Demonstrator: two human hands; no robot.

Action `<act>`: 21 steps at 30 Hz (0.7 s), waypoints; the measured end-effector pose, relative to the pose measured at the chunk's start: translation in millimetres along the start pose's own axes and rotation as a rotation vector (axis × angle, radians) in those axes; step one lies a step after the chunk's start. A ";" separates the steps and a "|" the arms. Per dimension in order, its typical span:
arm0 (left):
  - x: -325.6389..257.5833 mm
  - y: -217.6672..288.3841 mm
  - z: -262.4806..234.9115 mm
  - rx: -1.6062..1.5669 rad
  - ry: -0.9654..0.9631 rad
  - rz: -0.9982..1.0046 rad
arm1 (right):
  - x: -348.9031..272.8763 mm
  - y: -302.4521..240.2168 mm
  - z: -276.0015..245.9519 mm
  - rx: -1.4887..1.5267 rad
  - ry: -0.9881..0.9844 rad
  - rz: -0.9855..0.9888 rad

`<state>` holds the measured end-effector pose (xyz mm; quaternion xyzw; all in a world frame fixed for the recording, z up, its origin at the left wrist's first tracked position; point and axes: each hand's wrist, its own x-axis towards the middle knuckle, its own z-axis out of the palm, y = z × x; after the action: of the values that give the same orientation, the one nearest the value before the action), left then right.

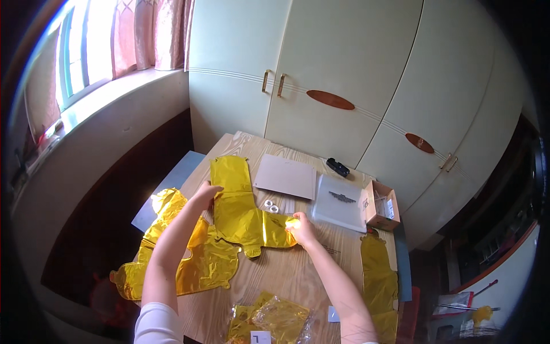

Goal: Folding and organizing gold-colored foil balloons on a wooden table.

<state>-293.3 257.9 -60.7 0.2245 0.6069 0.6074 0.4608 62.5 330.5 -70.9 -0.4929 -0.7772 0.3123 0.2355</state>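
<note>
In the head view, a shiny gold-yellow, flat, L-shaped foil piece (pixel 235 213) lies over the pale wood-grain surface (pixel 278 277), between both hands. The left hand (pixel 204 194) is nearly closed at its left edge, thumb on top; the right hand (pixel 302 229) is bunched closed on the end of its short arm. Gentle, even tension should smooth the creases; a hard pull might tear the film. It would help to keep it clear of the two small white rings (pixel 274 209) and the crumpled gold foil (pixel 209 261) beside it.
</note>
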 end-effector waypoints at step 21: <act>-74.4 -1.6 -1.4 -0.100 0.137 0.068 | -4.9 -27.2 2.7 0.220 -0.149 0.040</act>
<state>-258.7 194.9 -41.1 0.1797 0.5980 0.6661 0.4078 45.8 316.6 -53.6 -0.4550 -0.7436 0.4361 0.2234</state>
